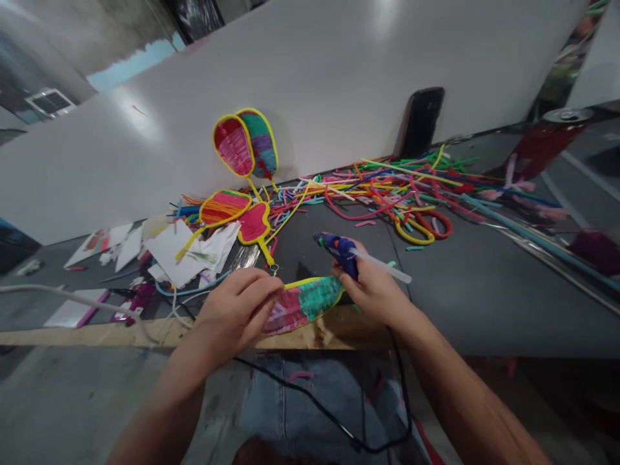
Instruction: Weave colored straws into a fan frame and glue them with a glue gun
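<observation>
My left hand (242, 307) is closed on the left end of a flat oval pipe-cleaner piece (310, 303), with pink and teal bands inside a yellow edge. My fingers hide part of that end. In my right hand (371, 284) is a dark blue hot glue gun (345, 253), a clear glue stick poking out of its back. The gun's nozzle points left, away from the piece. My right fingers also meet the piece's teal end. A black cord runs from under the right hand across my lap.
Finished pipe-cleaner shapes (233, 147) lean on the white panel (329, 84). Loose pipe cleaners (349, 187) lie in a heap behind my hands. A phone (422, 121), a red can (547, 145), orange-handled scissors (438, 223) and white papers (177, 252) are around the dark table (484, 297).
</observation>
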`<action>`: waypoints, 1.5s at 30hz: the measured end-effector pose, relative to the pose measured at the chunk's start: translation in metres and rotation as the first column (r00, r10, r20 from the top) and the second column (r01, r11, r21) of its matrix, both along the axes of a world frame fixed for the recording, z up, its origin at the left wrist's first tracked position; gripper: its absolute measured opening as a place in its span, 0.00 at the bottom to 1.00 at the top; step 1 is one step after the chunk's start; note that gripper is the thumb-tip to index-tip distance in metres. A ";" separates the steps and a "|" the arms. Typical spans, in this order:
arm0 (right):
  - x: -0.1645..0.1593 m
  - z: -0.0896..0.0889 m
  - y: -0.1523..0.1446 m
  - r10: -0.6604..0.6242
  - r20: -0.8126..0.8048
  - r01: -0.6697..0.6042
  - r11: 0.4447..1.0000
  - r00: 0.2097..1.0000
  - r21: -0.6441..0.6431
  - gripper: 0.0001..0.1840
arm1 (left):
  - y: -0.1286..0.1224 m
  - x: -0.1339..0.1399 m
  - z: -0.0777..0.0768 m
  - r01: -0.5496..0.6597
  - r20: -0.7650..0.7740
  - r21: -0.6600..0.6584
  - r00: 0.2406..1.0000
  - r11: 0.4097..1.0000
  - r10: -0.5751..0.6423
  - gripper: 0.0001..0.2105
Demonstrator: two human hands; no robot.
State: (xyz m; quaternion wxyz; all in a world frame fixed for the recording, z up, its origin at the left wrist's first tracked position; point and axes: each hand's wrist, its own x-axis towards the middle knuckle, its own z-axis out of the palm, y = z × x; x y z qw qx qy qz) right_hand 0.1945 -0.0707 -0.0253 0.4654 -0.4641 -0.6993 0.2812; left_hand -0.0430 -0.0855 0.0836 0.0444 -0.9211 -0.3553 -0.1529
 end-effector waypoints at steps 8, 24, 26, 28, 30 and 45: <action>0.004 0.005 -0.009 -0.130 -0.107 0.121 0.989 0.986 -0.087 0.17 | 0.002 0.000 -0.001 -0.030 -0.007 0.001 1.000 1.000 0.030 0.08; -0.003 0.001 -0.016 -0.151 -0.180 0.135 0.986 0.972 -0.096 0.17 | 0.009 0.005 0.004 0.017 -0.016 -0.022 1.000 1.000 -0.017 0.10; -0.003 0.001 -0.016 -0.146 -0.184 0.128 0.986 0.972 -0.105 0.18 | 0.010 0.006 0.005 0.025 -0.036 -0.026 0.999 0.999 -0.026 0.10; -0.002 0.002 -0.017 -0.146 -0.188 0.125 0.985 0.971 -0.120 0.19 | 0.010 0.007 0.006 0.028 -0.045 -0.024 0.999 0.999 -0.029 0.09; -0.002 0.002 -0.018 -0.143 -0.187 0.120 0.984 0.972 -0.131 0.20 | 0.010 0.008 0.008 0.033 -0.050 -0.023 0.998 0.999 -0.034 0.07; 0.003 0.000 -0.020 -0.255 -0.114 0.253 0.967 0.960 -0.035 0.16 | 0.013 0.008 0.004 0.031 -0.122 -0.011 0.992 0.999 -0.032 0.06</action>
